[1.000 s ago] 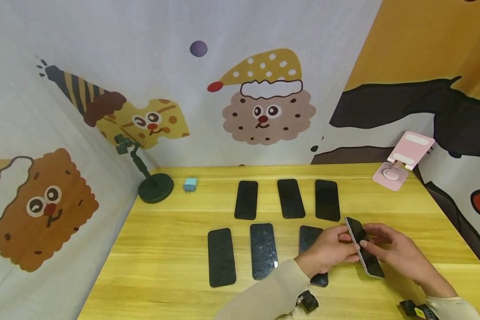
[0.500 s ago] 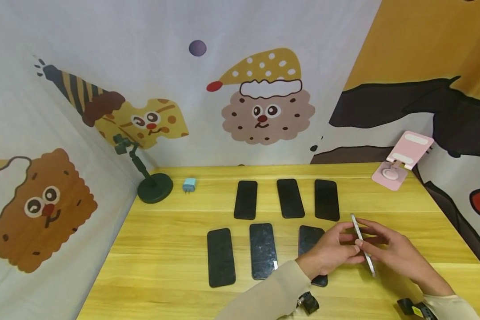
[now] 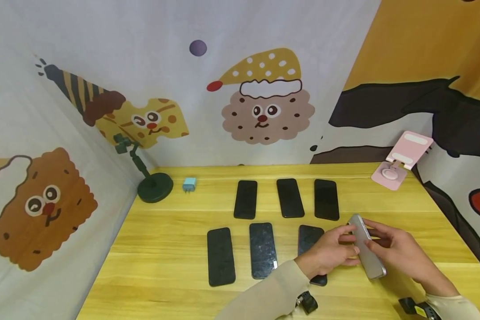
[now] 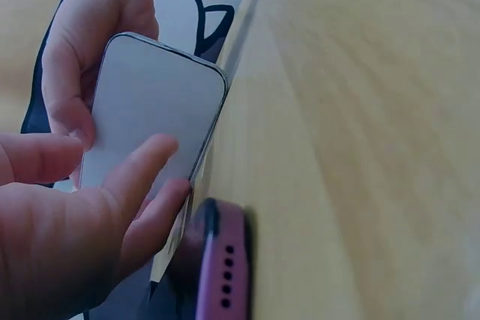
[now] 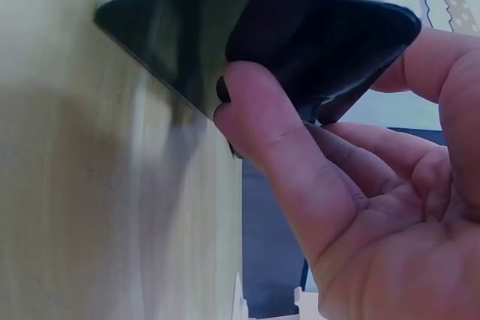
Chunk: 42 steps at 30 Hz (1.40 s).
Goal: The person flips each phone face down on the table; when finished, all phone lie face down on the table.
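Silver phone (image 3: 366, 252) held between both hands just above the right front part of the wooden bench (image 3: 168, 249), pale back turned up, dark screen facing down in the right wrist view. Left hand (image 3: 329, 253) pinching the phone's left edge, fingers laid on the pale back. Right hand (image 3: 396, 251) gripping the opposite edge, thumb pressed against the glass. Both grips closed on the phone. Tilted on its long axis, far end raised; whether the near end touches the wood, hard to tell from here. Just left of the hands, a dark phone (image 3: 311, 240) lying flat, partly hidden under the left wrist, last in a near row of three with a cracked phone (image 3: 262, 250) and a black phone (image 3: 221, 256). Behind them, a far row of three more dark phones (image 3: 288, 198). Further out: a small blue charger (image 3: 190, 185), a green stand (image 3: 154, 186) at the back left corner, a pink phone holder (image 3: 402, 161) at the back right. Cartoon biscuit backdrop (image 3: 264, 102) on the walls around.
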Motion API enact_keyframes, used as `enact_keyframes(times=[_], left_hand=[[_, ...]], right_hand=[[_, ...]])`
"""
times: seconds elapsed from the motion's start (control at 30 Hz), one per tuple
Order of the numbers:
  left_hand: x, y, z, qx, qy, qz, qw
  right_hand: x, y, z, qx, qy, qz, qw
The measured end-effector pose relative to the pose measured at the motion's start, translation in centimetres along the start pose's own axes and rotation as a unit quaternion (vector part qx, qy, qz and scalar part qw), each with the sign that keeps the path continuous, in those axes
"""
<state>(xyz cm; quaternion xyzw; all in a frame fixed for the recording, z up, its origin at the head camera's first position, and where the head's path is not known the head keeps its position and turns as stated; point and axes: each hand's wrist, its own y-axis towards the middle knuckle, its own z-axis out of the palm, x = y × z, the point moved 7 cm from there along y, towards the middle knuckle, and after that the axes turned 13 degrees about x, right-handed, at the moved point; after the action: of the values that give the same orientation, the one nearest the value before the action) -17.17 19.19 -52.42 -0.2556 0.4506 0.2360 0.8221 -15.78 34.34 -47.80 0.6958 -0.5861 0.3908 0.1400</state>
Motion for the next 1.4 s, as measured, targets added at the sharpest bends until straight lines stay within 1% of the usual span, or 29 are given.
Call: enact_keyframes(times=[0.13, 0.2, 0.27, 0.37, 0.5, 0.77, 0.93, 1.03, 1.1, 1.17, 1.27, 1.4], left_hand=[[0.1, -0.1, -0.3, -0.029, 0.0, 0.002, 0.9996], [0.2, 0.0, -0.4, -0.044, -0.008, 0.002, 0.999], [0.3, 0.1, -0.5, -0.052, -0.016, 0.001, 0.9985], [0.4, 0.2, -0.5, -0.049, -0.017, -0.002, 0.9987], [0.3, 0.3, -0.6, -0.04, -0.004, -0.004, 0.9992], [0.1, 0.5, -0.6, -0.042, -0.005, 0.001, 0.9991], [0.4, 0.5, -0.5, -0.053, -0.006, -0.002, 0.9986], [0.5, 0.3, -0.5, -0.064, -0.008, -0.003, 0.9979], [0.4, 0.1, -0.5, -0.069, -0.001, -0.005, 0.9976], [0.2, -0.1, -0.5, -0.075, 0.018, -0.008, 0.997], [-0.2, -0.5, -0.5, -0.086, 0.061, -0.016, 0.9943], [-0.6, -0.8, -0.4, -0.099, 0.116, -0.025, 0.988]], right_hand=[[-0.3, -0.1, -0.2, -0.003, -0.004, 0.016, 1.0], [-0.5, -0.1, -0.5, -0.01, -0.008, 0.025, 1.0], [-0.6, -0.2, -0.7, -0.015, -0.009, 0.031, 0.999], [-0.7, -0.4, -1.0, -0.021, -0.01, 0.038, 0.999], [-0.7, -0.5, -1.4, -0.023, -0.003, 0.042, 0.999], [-1.3, -0.5, -2.2, -0.038, 0.014, 0.051, 0.998], [-2.2, -0.6, -1.8, -0.035, 0.046, 0.065, 0.996], [-2.9, -0.4, -1.6, -0.029, 0.046, 0.072, 0.996], [-3.5, -0.2, -1.5, -0.022, 0.043, 0.077, 0.996], [-4.1, 0.1, -1.3, -0.011, 0.043, 0.083, 0.996], [-4.8, 0.5, -0.9, 0.007, 0.044, 0.089, 0.995], [-5.4, 0.8, -0.5, 0.019, 0.044, 0.092, 0.995]])
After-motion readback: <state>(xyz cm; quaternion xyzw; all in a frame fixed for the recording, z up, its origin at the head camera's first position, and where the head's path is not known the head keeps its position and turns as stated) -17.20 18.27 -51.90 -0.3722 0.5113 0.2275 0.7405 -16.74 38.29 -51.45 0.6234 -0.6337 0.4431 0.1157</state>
